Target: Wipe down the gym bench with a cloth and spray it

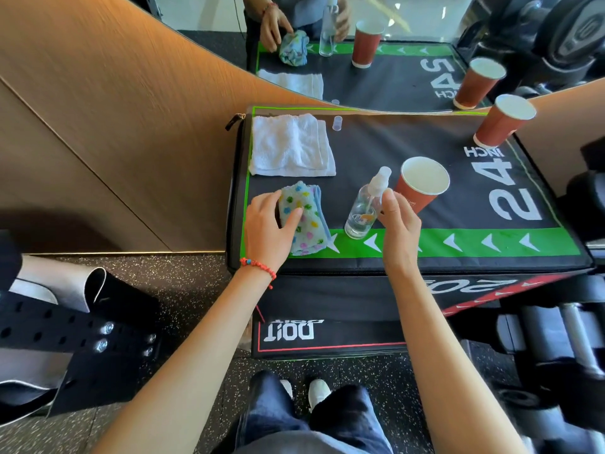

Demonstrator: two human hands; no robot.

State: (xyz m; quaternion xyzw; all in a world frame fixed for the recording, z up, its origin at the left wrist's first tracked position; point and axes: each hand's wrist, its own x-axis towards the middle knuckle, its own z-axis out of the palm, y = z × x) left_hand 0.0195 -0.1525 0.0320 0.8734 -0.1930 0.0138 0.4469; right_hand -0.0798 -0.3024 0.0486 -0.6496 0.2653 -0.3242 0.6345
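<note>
Fingers of the left hand (266,224) rest flat on the folded cloth (306,219), not yet closed; the right hand (397,221) lightly pinches the upright bottle (365,208), nozzle leaning away toward a cup (422,188). Both sit at the bench (376,142) front edge. Best to bunch the cloth firmly before lifting; it lies lengthwise front-to-back

We saw a folded white towel (292,146), two red paper cups (420,185) (504,121), a small clear cap (337,122), and dumbbells (556,339) beside a mirror (376,44).
</note>
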